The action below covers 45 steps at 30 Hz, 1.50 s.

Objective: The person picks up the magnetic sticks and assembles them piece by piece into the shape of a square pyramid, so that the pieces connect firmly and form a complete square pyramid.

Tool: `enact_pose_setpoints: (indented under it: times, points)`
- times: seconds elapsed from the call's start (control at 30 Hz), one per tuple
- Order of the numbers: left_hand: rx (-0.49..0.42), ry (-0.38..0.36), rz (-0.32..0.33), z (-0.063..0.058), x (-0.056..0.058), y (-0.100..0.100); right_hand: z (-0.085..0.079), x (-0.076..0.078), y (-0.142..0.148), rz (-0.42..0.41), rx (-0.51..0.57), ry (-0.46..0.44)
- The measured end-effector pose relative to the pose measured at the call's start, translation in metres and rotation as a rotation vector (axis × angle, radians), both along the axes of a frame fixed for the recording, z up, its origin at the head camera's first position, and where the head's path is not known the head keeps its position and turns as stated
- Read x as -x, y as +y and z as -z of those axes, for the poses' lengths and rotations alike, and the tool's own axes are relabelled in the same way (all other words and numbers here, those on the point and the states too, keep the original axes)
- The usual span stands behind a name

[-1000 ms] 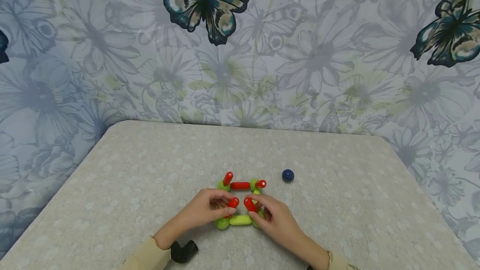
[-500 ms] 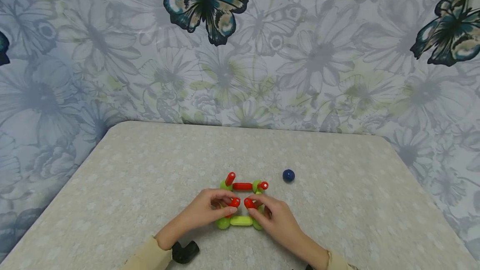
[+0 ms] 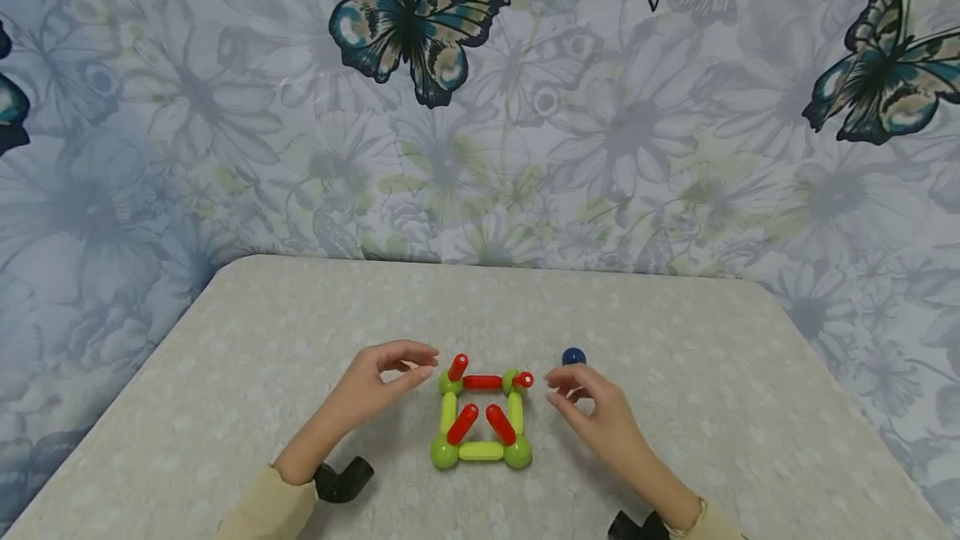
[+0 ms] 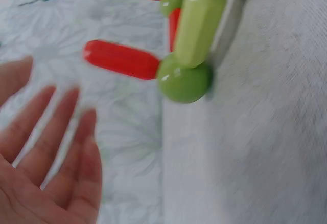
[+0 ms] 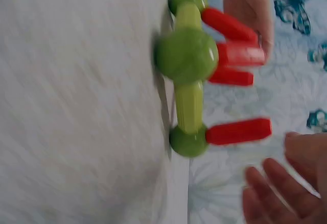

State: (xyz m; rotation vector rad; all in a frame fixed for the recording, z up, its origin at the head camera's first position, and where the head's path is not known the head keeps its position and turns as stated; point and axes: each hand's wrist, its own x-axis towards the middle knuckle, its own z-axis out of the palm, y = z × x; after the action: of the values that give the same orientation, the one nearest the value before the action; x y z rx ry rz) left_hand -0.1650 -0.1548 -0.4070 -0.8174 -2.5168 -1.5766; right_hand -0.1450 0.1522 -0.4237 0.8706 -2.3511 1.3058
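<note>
A square frame of green balls (image 3: 444, 452) joined by yellow-green rods (image 3: 482, 451) and one red rod (image 3: 482, 382) lies on the table. From each corner ball a further red stick (image 3: 500, 424) rises at a slant. Beside the frame's far left corner is my left hand (image 3: 375, 383), apart from it, fingers loosely bent. My right hand (image 3: 603, 411) hovers to the right of the frame and overlaps the lower edge of a dark blue ball (image 3: 573, 355) in the head view. Neither hand holds anything; fingers (image 4: 66, 147) are spread in the left wrist view.
The pale patterned table (image 3: 315, 307) ends at a wall covering (image 3: 480, 173) with flowers and butterflies. Black wrist devices (image 3: 343, 480) sit on both wrists.
Both hands have let go of the two near red sticks and moved outward and away from the frame. The sticks stay tilted on their balls. The head view has shifted slightly.
</note>
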Motion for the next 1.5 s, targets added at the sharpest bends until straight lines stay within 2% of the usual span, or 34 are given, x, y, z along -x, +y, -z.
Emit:
enact_pose_setpoints:
  times: [0.07,0.17,0.27,0.43,0.63,0.77,0.93,1.07,1.5]
  points:
    - [0.072,0.013,-0.018,0.006,0.004,0.002,0.005,0.009,0.002,-0.048,-0.001,-0.090]
    - [0.199,-0.007,0.017,0.018,0.007,0.012,0.016,0.019,-0.001,-0.166,-0.043,-0.215]
    - [0.263,0.009,0.026,0.026,0.008,0.021,0.026,0.025,-0.007,-0.228,-0.065,-0.271]
    - [0.291,0.071,-0.012,0.029,0.008,0.025,0.030,0.026,-0.016,-0.198,-0.054,-0.216]
    - [0.300,0.085,0.035,0.026,0.009,0.023,0.022,0.026,-0.025,-0.143,-0.179,-0.050]
    - [0.317,0.119,0.042,0.026,0.008,0.023,0.018,0.026,-0.028,-0.127,-0.212,0.021]
    - [0.331,0.181,0.046,0.024,0.008,0.023,0.018,0.026,-0.030,-0.090,-0.169,-0.008]
    - [0.321,0.212,0.058,0.022,0.008,0.025,0.019,0.026,-0.032,-0.105,-0.162,-0.012]
    - [0.347,0.242,0.084,0.020,0.008,0.028,0.018,0.024,-0.034,-0.143,-0.199,0.044]
